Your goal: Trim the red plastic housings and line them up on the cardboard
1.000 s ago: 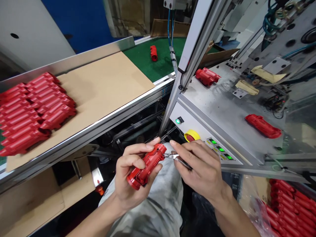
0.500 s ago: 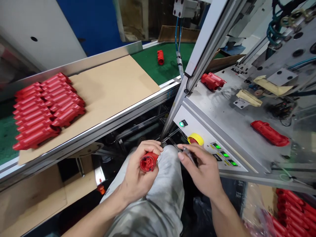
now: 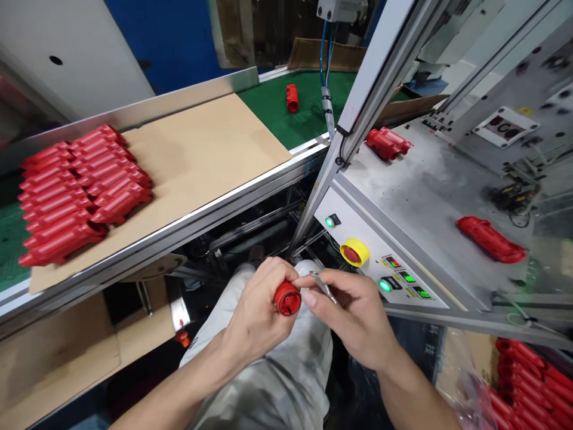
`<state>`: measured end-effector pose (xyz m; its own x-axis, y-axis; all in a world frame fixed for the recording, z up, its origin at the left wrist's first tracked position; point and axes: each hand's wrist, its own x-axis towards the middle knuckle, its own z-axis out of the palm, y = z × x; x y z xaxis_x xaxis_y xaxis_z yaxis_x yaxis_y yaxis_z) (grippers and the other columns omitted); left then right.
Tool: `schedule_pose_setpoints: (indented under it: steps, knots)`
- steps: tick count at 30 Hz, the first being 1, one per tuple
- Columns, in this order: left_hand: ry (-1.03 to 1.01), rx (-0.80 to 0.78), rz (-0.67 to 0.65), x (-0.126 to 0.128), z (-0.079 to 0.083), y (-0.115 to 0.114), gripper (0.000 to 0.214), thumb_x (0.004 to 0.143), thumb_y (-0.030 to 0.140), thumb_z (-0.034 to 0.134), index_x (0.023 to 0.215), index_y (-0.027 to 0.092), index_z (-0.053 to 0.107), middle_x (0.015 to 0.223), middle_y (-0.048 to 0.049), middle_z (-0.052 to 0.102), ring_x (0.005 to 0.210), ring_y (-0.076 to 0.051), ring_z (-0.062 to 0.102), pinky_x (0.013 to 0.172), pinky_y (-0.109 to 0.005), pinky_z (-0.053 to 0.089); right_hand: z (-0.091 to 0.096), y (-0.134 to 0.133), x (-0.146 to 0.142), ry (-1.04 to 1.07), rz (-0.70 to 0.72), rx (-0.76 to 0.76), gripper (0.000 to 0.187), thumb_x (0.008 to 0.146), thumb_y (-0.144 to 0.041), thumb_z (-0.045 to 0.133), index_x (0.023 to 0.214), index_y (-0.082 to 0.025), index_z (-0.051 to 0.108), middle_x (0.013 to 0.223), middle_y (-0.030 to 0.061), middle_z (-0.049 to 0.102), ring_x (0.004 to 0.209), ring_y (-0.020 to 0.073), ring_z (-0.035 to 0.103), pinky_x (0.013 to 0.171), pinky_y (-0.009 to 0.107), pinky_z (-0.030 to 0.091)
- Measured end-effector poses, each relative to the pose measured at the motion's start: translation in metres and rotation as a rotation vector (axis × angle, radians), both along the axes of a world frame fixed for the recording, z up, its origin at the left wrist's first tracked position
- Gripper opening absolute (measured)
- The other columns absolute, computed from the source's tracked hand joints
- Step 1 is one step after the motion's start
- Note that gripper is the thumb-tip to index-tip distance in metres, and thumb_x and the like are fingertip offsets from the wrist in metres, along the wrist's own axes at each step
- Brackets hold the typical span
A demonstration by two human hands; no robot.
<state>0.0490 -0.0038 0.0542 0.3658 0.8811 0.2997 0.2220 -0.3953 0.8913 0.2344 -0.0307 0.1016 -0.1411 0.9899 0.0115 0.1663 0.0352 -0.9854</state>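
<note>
My left hand (image 3: pixel 264 301) is wrapped round a red tubular plastic housing (image 3: pixel 287 298), whose round open end faces me above my lap. Its far part is hidden by my fingers. Close on the right, my right hand (image 3: pixel 351 304) pinches a slim silver metal tool (image 3: pixel 323 285). The exact kind of tool is not clear. Its front end and my right fingertips are right by the housing's rim; whether they touch it I cannot tell.
Red housings (image 3: pixel 85 194) lie in rows on a cardboard sheet (image 3: pixel 206 149) at left. One housing (image 3: pixel 292 98) sits on the green belt (image 3: pixel 268 113). More lie on the machine table (image 3: pixel 430 191). A yellow-ringed stop button (image 3: pixel 354 253) is near my right hand.
My hands have drawn together, the housing moving right and the tool left to meet it. On the machine, the cream-wrapped fixture parts have gone from view, and a panel button now glows green.
</note>
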Motion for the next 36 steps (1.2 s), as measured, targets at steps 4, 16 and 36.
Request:
schedule_pose_setpoints:
  steps: [4, 16, 36]
  knots:
    - [0.102, 0.054, -0.001, -0.002, 0.005, 0.001, 0.019, 0.091, 0.005, 0.054, 0.087, 0.023, 0.050, 0.085, 0.0001, 0.058, 0.080, -0.020, 0.050, 0.072, -0.037, 0.040, 0.000, 0.004, -0.012, -0.058, 0.005, 0.030, 0.009, 0.091, -0.027, 0.077, 0.094, -0.021, 0.083, 0.070, -0.0017, 0.067, 0.060, 0.0103, 0.051, 0.054, 0.024, 0.039]
    - [0.204, 0.060, 0.004, -0.008, 0.011, -0.002, 0.021, 0.091, 0.002, 0.051, 0.089, 0.023, 0.048, 0.090, -0.0023, 0.056, 0.082, -0.022, 0.048, 0.073, -0.038, 0.040, -0.015, 0.007, -0.021, -0.017, -0.065, 0.213, 0.014, 0.082, -0.011, 0.074, 0.086, -0.020, 0.084, 0.069, -0.0014, 0.073, 0.057, 0.0087, 0.056, 0.052, 0.021, 0.042]
    - [0.137, -0.052, -0.017, -0.009, 0.010, -0.005, 0.026, 0.082, -0.001, 0.056, 0.094, 0.023, 0.054, 0.089, 0.0011, 0.055, 0.079, -0.018, 0.051, 0.070, -0.034, 0.040, -0.022, -0.001, 0.002, -0.652, -0.124, 0.805, 0.060, 0.080, 0.000, 0.071, 0.140, -0.011, 0.069, 0.101, 0.0119, 0.077, 0.089, 0.0246, 0.069, 0.081, 0.045, 0.064]
